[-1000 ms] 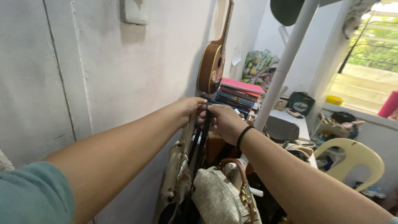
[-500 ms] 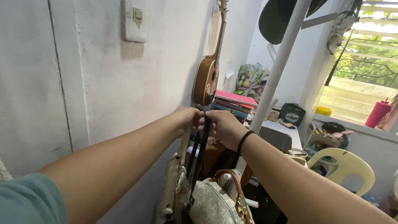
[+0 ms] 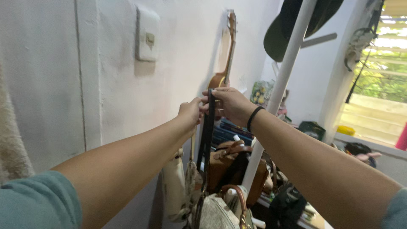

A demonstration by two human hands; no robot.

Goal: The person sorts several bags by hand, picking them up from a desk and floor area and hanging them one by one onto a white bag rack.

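right hand (image 3: 229, 104) and left hand (image 3: 189, 113), both closed, pinch the top of a black strap (image 3: 207, 131) beside the white wall (image 3: 114, 93); the strap hangs toward bags (image 3: 216, 212) by a white pole (image 3: 280, 85).

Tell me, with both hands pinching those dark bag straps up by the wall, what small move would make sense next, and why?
Probably lift the dark straps a touch higher and clear of the bags below. The right hand pinches their top, the left hand grips beside them, and they hang taut down among the cream bag and woven bag, close against the white pole.
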